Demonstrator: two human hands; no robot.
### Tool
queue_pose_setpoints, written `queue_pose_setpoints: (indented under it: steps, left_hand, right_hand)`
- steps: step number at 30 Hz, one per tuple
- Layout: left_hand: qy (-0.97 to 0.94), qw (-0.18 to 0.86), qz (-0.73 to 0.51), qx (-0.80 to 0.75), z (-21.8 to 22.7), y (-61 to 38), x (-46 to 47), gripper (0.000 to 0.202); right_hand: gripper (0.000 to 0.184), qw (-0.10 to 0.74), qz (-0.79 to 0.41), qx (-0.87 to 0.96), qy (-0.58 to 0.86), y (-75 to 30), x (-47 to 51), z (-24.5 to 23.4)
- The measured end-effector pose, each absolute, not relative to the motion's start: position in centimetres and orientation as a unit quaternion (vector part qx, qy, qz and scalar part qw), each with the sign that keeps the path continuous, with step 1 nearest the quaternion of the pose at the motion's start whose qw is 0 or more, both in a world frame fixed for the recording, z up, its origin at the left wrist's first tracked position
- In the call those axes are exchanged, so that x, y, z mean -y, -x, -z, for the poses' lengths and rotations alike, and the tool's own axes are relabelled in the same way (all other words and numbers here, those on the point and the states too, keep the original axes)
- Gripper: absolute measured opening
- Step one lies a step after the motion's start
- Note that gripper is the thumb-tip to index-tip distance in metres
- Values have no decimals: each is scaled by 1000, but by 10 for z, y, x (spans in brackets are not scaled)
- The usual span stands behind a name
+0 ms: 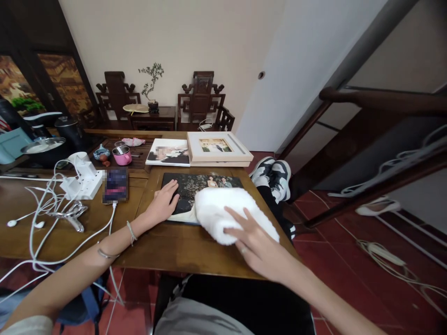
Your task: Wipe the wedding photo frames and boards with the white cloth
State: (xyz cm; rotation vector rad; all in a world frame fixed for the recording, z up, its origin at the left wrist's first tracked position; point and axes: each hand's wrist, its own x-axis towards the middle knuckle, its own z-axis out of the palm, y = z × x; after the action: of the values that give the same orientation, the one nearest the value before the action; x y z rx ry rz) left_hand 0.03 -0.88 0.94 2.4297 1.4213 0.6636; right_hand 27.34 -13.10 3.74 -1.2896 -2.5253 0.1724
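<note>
A dark photo album (187,187), its cover showing a couple among trees, lies flat on the wooden table in front of me. My left hand (164,201) rests flat on its left edge, fingers stretched out and holding nothing. A fluffy white cloth (216,207) covers the right part of the album and reaches past its lower right corner over the table. My right hand (252,239) grips the cloth from above, its thumb side partly hidden by the folds.
Behind the album are a white photo book (168,158) and a boxed photo frame (218,146). On the left lie a charging phone (115,185), a power strip (85,183) and tangled white cables; a pink cup (122,157) stands beyond. Someone's shoes (272,177) show past the table's right edge.
</note>
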Motion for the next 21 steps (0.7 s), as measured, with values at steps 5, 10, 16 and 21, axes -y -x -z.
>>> queue_pose_setpoints:
  steps: [5, 10, 16, 21]
  left_hand:
    - [-836, 122, -229, -483, -9, 0, 8, 44]
    - [-838, 120, -219, -485, -10, 1, 8, 45]
    - [-839, 122, -220, -482, -12, 1, 8, 44]
    - [-836, 122, -231, -483, -8, 1, 8, 43]
  right_hand:
    - [40, 151, -77, 885, 433, -264, 145, -44]
    - [44, 124, -74, 868, 475, -257, 64, -47]
    - [45, 149, -74, 838, 520, -248, -4, -59]
    - [44, 145, -69, 840, 518, -243, 44, -46]
